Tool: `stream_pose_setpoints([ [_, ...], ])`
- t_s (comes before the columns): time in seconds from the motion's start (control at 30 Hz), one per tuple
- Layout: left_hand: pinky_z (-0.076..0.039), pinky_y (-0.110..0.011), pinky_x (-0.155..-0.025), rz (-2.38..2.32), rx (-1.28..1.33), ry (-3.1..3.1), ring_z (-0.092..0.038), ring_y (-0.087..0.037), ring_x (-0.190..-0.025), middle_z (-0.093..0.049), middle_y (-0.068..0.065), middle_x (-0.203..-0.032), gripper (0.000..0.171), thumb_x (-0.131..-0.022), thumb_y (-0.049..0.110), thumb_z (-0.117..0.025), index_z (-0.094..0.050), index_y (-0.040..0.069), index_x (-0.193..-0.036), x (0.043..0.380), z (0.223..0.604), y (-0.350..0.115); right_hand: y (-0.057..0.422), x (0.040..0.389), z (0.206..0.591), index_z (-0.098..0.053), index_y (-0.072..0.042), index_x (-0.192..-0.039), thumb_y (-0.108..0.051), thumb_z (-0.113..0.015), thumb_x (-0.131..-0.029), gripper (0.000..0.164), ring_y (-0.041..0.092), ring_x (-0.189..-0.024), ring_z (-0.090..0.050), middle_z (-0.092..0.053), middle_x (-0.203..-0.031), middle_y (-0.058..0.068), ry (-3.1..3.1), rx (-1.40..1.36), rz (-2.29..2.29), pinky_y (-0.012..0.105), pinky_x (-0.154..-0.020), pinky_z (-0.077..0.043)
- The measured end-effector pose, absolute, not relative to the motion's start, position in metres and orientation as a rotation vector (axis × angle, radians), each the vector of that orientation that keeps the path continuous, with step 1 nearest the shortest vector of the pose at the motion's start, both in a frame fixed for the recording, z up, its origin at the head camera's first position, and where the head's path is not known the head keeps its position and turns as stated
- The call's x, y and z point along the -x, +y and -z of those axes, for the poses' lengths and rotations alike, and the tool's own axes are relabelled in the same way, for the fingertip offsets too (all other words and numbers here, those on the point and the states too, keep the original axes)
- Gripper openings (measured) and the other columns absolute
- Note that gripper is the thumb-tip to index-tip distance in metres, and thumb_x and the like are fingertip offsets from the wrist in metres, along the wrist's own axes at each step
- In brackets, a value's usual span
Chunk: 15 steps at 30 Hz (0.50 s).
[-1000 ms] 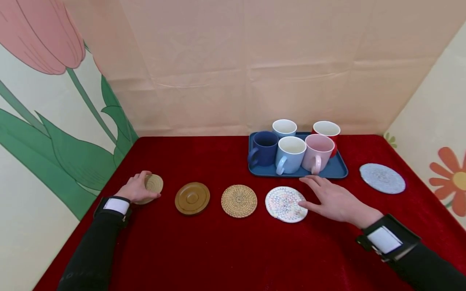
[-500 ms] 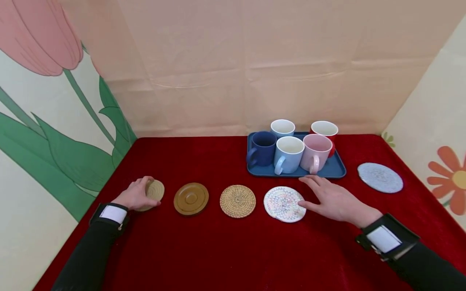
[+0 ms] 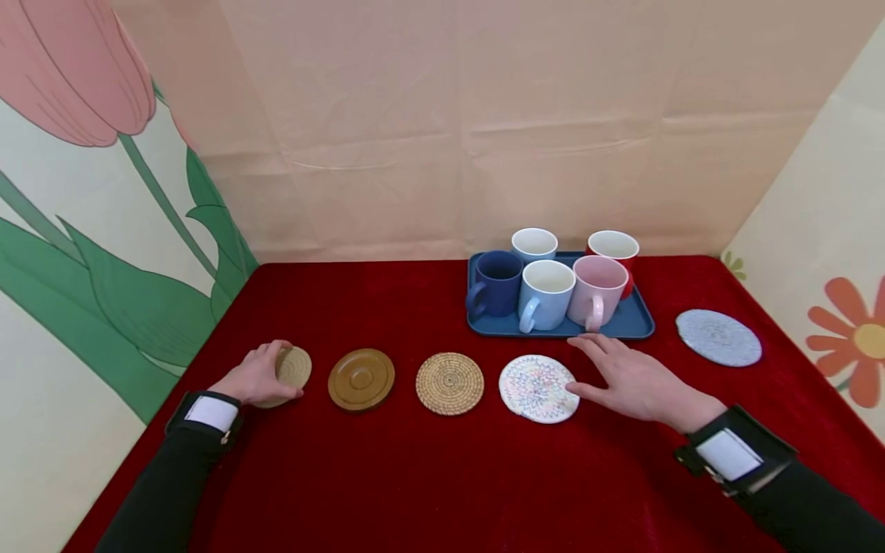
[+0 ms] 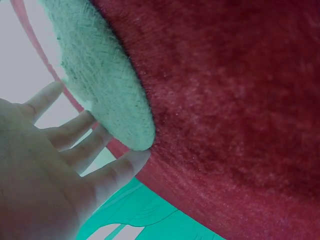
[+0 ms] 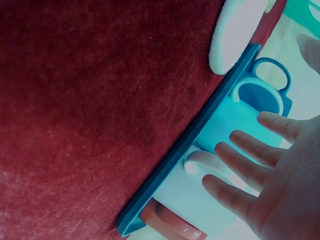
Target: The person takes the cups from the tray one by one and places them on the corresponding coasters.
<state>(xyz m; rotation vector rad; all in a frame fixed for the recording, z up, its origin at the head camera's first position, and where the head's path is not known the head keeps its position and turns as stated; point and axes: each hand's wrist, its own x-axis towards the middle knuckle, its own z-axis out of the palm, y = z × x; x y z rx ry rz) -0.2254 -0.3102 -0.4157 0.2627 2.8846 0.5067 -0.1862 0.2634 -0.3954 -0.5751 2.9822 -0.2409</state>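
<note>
My left hand (image 3: 257,375) holds a tan woven coaster (image 3: 295,367) by its edges at the table's left side. In the head view the fingers lie along its far edge, the thumb at the near side. In the left wrist view the fingertips meet the rim of that coaster (image 4: 105,75). My right hand (image 3: 632,382) is spread open with nothing in it, in front of the blue tray (image 3: 629,329). Its thumb tip overlaps the edge of a white patterned coaster (image 3: 538,389); contact is unclear. The right wrist view shows its fingers before a light blue mug (image 5: 225,125).
A brown wooden saucer (image 3: 361,380) and a round woven coaster (image 3: 450,383) lie between the hands. On the tray stand several mugs, among them a dark blue mug (image 3: 499,284) and a pink mug (image 3: 598,288). A pale grey-blue coaster (image 3: 719,338) lies far right.
The left hand and its tan coaster have shifted slightly toward the near edge. The right hand stays in place. The head view has drifted a little.
</note>
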Motion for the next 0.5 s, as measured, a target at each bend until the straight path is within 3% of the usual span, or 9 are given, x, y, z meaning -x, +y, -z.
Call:
stream_pose_setpoints([
  [0.5,-0.048,-0.055,-0.078,-0.478,-0.270,2.886,-0.046,-0.047,-0.113,-0.047,-0.033,-0.125,0.095,-0.069,0.046,-0.082,-0.036,0.000,-0.138,0.2176,0.4112,-0.3098,0.2630,0.1848,0.3945,-0.043,-0.009,-0.145,-0.067,-0.058,-0.086,0.085,0.040,-0.127,-0.046,-0.045,-0.144,0.020,2.988,0.562,0.241,0.057,-0.091,-0.051],
])
